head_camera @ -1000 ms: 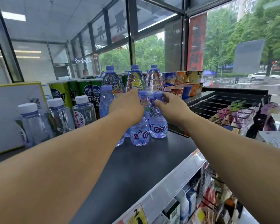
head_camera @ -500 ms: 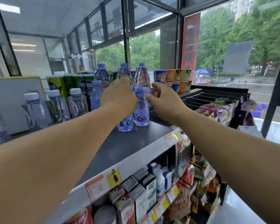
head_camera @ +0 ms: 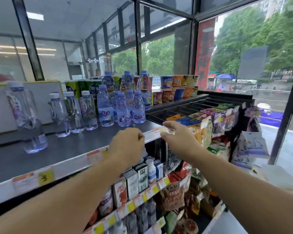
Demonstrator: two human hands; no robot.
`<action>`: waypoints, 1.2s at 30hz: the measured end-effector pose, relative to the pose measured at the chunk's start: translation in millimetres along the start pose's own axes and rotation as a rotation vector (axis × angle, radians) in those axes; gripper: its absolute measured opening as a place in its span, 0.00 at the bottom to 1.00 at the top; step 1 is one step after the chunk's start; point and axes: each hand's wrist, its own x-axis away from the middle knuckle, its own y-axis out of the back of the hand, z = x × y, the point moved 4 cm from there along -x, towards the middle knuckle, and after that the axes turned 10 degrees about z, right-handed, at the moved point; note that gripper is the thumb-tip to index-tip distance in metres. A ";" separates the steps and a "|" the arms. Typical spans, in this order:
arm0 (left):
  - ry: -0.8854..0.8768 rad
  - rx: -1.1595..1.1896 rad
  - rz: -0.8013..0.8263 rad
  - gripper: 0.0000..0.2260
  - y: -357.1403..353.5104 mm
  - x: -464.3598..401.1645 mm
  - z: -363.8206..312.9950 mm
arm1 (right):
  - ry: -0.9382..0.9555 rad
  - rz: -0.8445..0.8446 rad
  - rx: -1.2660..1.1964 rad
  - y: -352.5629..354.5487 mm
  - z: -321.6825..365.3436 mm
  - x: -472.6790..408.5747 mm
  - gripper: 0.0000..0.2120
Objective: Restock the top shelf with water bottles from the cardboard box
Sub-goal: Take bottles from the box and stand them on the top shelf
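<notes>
Several small blue-capped water bottles (head_camera: 123, 108) stand in a cluster on the dark top shelf (head_camera: 61, 149), with three taller blue-capped bottles (head_camera: 127, 81) behind them. Both hands are off the bottles and in front of the shelf's edge. My left hand (head_camera: 126, 145) has its fingers curled and holds nothing. My right hand (head_camera: 178, 134) hovers by the price strip with its fingers loosely bent, empty. The cardboard box is out of view.
White-capped clear bottles (head_camera: 71, 112) stand at the left of the shelf, one (head_camera: 27, 119) nearer the front. Green cans (head_camera: 78, 86) and noodle cups (head_camera: 178, 88) line the back. A wire rack (head_camera: 193, 107) with snack bags sits to the right. Milk cartons (head_camera: 139, 176) fill the shelf below.
Both hands have let go of the small bottles and pulled back toward me, past the shelf's front edge. The bottles stay standing in the cluster. My view has dropped lower.
</notes>
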 end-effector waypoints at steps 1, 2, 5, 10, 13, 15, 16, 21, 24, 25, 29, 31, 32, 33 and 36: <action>-0.015 0.011 0.007 0.11 -8.1 9.2 -8.5 | -0.013 0.006 -0.018 -3.9 -5.9 11.3 0.20; -0.038 0.010 0.026 0.10 -15.7 16.9 -17.1 | -0.026 0.014 -0.028 -7.7 -11.4 21.0 0.19; -0.102 0.006 0.071 0.11 -28.2 30.7 -35.4 | -0.067 0.019 -0.001 -15.0 -19.0 44.6 0.20; -0.186 0.045 0.056 0.11 -2.0 38.9 -51.2 | -0.091 -0.081 0.002 -8.5 7.8 66.9 0.19; -0.266 0.134 0.053 0.09 24.8 52.3 -53.2 | -0.083 -0.180 0.012 -5.7 39.4 85.2 0.21; -0.329 0.176 0.045 0.09 38.2 67.8 -49.1 | -0.080 -0.239 0.010 -11.2 58.6 104.1 0.20; -0.360 0.188 0.051 0.09 42.1 77.3 -46.7 | -0.084 -0.267 0.016 -15.1 66.8 114.4 0.20; -0.482 0.244 0.149 0.09 39.5 131.5 -32.8 | -0.197 -0.380 0.059 -44.3 89.3 166.9 0.23; -0.506 0.263 0.203 0.09 28.2 157.5 -26.4 | -0.276 -0.415 0.084 -61.6 95.6 198.4 0.22; -0.500 0.266 0.221 0.09 23.2 165.4 -24.6 | -0.298 -0.425 0.102 -65.4 96.4 209.0 0.20; -0.486 0.277 0.287 0.10 -0.5 197.4 -19.1 | -0.362 -0.433 0.132 -80.7 93.0 250.3 0.19; -0.490 0.280 0.312 0.10 -13.5 214.0 -18.6 | -0.398 -0.428 0.141 -90.4 81.5 270.3 0.19; -0.485 0.284 0.334 0.10 -22.5 222.3 -17.8 | -0.417 -0.423 0.137 -96.6 73.1 280.4 0.20; -0.475 0.287 0.354 0.10 -33.7 230.7 -16.7 | -0.437 -0.418 0.129 -103.7 62.8 290.7 0.20; -0.438 0.264 0.386 0.10 -82.8 253.6 -13.0 | -0.498 -0.408 0.102 -129.9 20.8 323.3 0.18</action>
